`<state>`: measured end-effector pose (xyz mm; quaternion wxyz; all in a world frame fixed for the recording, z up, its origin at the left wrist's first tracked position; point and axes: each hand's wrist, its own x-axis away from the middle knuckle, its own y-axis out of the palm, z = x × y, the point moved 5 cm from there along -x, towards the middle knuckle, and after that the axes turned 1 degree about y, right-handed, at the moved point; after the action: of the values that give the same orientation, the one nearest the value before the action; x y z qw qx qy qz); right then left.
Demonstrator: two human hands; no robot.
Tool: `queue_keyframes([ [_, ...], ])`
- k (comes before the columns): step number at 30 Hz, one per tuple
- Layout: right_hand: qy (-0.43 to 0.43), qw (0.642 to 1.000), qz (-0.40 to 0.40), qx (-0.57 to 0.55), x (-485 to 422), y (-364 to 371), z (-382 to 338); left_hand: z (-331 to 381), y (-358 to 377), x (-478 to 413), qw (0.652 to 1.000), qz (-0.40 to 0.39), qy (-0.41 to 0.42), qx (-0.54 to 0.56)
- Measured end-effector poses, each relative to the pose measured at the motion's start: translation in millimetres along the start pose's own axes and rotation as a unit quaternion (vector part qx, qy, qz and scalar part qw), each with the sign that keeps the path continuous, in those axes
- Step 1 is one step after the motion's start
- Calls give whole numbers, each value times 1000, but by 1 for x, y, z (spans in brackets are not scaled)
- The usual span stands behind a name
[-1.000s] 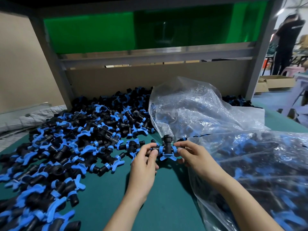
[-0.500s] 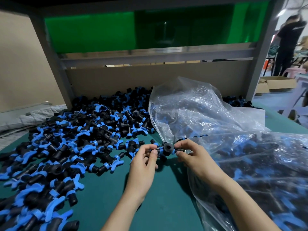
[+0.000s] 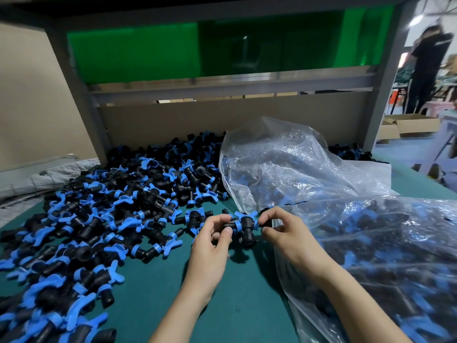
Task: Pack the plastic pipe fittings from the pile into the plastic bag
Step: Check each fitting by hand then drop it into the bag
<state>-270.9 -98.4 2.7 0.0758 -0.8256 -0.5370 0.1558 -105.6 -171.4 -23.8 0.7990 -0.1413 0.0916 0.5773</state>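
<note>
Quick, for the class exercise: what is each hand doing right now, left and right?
Left hand: closed, pinching one end of the black-and-blue fitting.
Right hand: closed, pinching the fitting's other end.

Glossy crinkled plastic bag (image 3: 284,154); matt fittings (image 3: 243,225)

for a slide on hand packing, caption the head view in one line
Left hand and right hand hold a black-and-blue fitting between the pile and the plastic bag.
</note>
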Motion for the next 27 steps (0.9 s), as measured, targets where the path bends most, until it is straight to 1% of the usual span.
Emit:
queue_keyframes([
  [3, -16, 999, 27, 32, 2, -2, -5, 0, 0, 1, 1000, 5, 5, 10],
  [5, -52, 991, 46, 118, 4, -4, -14, 1, -3, 2, 999, 21, 6, 28],
  [7, -100, 965, 48, 239, 8, -8, -29, 0, -7, 2, 997, 39, -14, 60],
  [8, -114, 949, 27, 294, 11, -9, -36, -1, -9, 2, 996, 50, -30, 75],
  [11, -130, 884, -80, 442, 22, -7, -43, -3, -18, 2, 991, 88, -66, 80],
  [12, -129, 871, -96, 464, 25, -8, -42, -3, -19, 3, 990, 95, -70, 77],
  [15, -116, 858, -122, 485, 33, -14, -38, -2, -21, 5, 989, 100, -78, 80],
  [17, -114, 838, -165, 507, 37, -11, -34, -1, -21, 7, 989, 95, -78, 82],
  [19, -136, 817, -191, 527, 43, -3, -33, -1, -21, 9, 990, 90, -73, 82],
  [22, -193, 783, -181, 564, 51, 5, -27, 1, -21, 13, 992, 76, -64, 81],
  [25, -214, 767, -189, 574, 55, 4, -25, 1, -20, 18, 992, 59, -69, 84],
  [27, -227, 747, -187, 596, 55, 2, -26, 0, -19, 23, 992, 50, -77, 88],
])
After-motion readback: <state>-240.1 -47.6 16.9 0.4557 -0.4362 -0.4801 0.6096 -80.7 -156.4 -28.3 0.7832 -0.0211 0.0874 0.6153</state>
